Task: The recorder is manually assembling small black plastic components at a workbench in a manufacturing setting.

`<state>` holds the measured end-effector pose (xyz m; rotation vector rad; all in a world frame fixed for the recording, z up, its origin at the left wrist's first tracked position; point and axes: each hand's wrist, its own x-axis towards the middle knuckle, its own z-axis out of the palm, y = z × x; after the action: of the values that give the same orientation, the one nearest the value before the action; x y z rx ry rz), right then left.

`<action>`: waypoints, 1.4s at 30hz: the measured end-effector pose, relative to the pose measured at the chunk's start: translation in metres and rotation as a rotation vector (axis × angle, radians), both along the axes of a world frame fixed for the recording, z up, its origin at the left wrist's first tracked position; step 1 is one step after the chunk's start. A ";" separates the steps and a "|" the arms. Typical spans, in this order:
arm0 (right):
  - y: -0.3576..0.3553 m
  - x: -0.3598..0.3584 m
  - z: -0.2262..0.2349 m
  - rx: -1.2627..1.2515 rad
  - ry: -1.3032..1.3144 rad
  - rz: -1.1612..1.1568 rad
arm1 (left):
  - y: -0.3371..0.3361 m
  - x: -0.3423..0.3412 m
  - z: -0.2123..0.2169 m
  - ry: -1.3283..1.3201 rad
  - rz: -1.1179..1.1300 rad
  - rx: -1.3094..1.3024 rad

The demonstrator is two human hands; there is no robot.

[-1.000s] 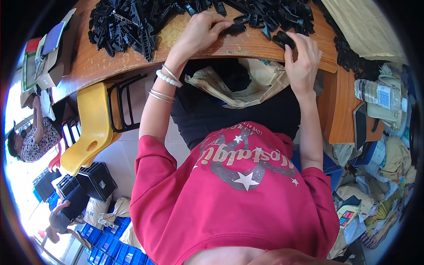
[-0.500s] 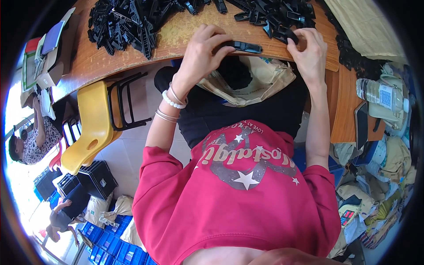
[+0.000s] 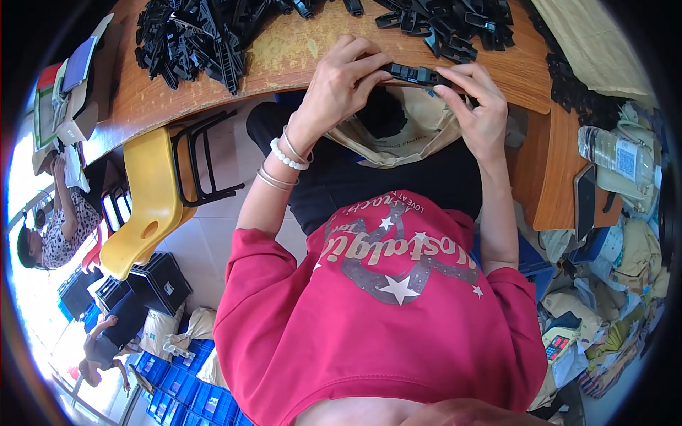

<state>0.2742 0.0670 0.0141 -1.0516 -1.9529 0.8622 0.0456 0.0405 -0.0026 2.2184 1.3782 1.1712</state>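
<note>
both hands meet at the near edge of the wooden table [image 3: 298, 57], holding one long black plastic part [image 3: 414, 72] level between them. the left hand [image 3: 341, 85] has its fingers curled over the part's left end, thumb underneath; the right hand [image 3: 479, 106] pinches the right end with its fingertips, the rest of the fingers loosely bent. the part sits just over the table's curved rim, above an open beige cloth bag [image 3: 398, 128] resting in the person's lap.

further back on the table lie two heaps of similar black parts — a large one to the left [image 3: 192, 39] and another to the right [image 3: 455, 21] — with a bare strip of tabletop between them, right behind the hands. a yellow chair [image 3: 145, 206] stands near the left elbow, with open floor between it and the lap. on the right, a side table [image 3: 561, 177] crowds in close, carrying a plastic bottle [image 3: 614, 153].
</note>
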 end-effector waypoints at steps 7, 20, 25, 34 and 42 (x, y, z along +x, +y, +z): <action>-0.002 -0.019 -0.014 0.080 0.044 -0.028 | 0.002 0.001 0.001 -0.002 -0.040 0.003; 0.022 -0.037 -0.012 0.545 -0.190 -0.113 | 0.061 -0.035 0.011 0.410 0.103 0.385; 0.039 -0.037 -0.012 0.611 -0.273 -0.087 | 0.041 -0.027 0.036 0.634 0.068 0.248; 0.049 -0.037 0.009 0.625 -0.366 0.131 | 0.007 -0.027 0.028 0.263 0.075 0.068; 0.017 -0.043 -0.007 -0.239 0.492 0.036 | -0.010 -0.025 0.013 0.061 0.109 -0.103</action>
<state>0.2312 0.0840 0.0075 -0.8353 -1.4844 1.2635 0.0210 0.0307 0.0105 2.1477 1.5653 1.0493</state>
